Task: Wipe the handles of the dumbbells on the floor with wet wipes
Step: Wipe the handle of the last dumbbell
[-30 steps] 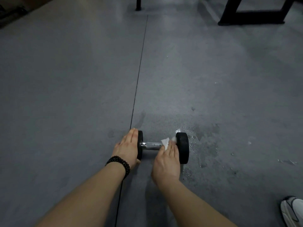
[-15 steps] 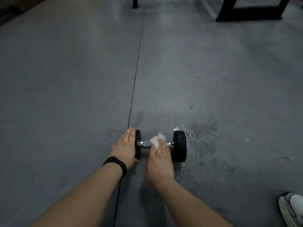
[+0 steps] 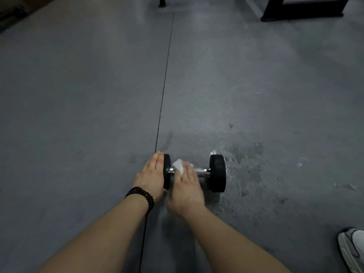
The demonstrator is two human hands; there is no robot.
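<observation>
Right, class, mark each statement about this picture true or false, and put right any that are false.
1. The left hand lies flat against the outer face of the dumbbell's left weight. True.
2. The right hand presses a white wipe on the metal handle. True.
3. The wipe sits by the right weight. False: it is near the left weight.
4. The dumbbell stands on a table. False: it lies on the grey floor.
5. A beaded bracelet is on the right wrist. False: it is on the left wrist.
6. Part of a white shoe shows at the lower right. True.
</observation>
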